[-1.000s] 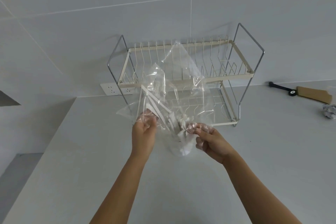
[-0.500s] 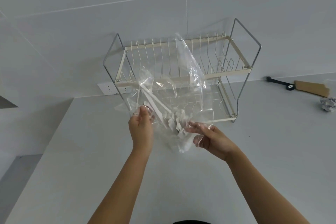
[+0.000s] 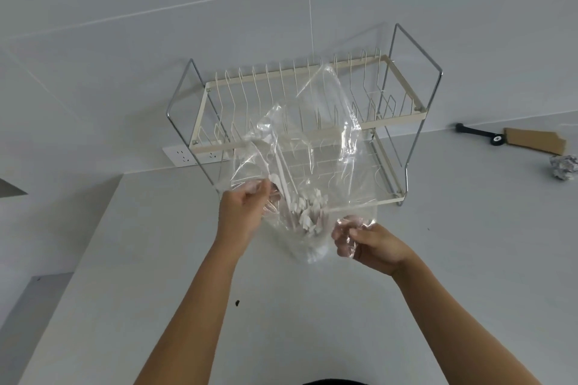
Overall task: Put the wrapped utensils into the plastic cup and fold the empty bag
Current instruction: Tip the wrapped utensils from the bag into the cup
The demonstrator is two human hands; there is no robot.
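Note:
A clear plastic bag [image 3: 316, 141] is held up over the white counter, its open top standing up in front of the dish rack. White wrapped utensils [image 3: 305, 206] lie bunched in its lower part, one long piece leaning up to the left. My left hand [image 3: 242, 212] pinches the bag's left edge. My right hand [image 3: 372, 244] grips the bag's lower right side. A clear plastic cup cannot be made out.
A two-tier wire dish rack [image 3: 403, 109] stands against the tiled wall behind the bag. A wall socket strip [image 3: 184, 156] sits left of it. At the far right lie a black-handled tool with a cardboard piece [image 3: 528, 142] and a crumpled foil ball [image 3: 564, 167].
Both hands have shifted their grip on the bag and spread it wider. The bag's top has swung from a narrow upright fold to a broader opening; the utensils sit lower.

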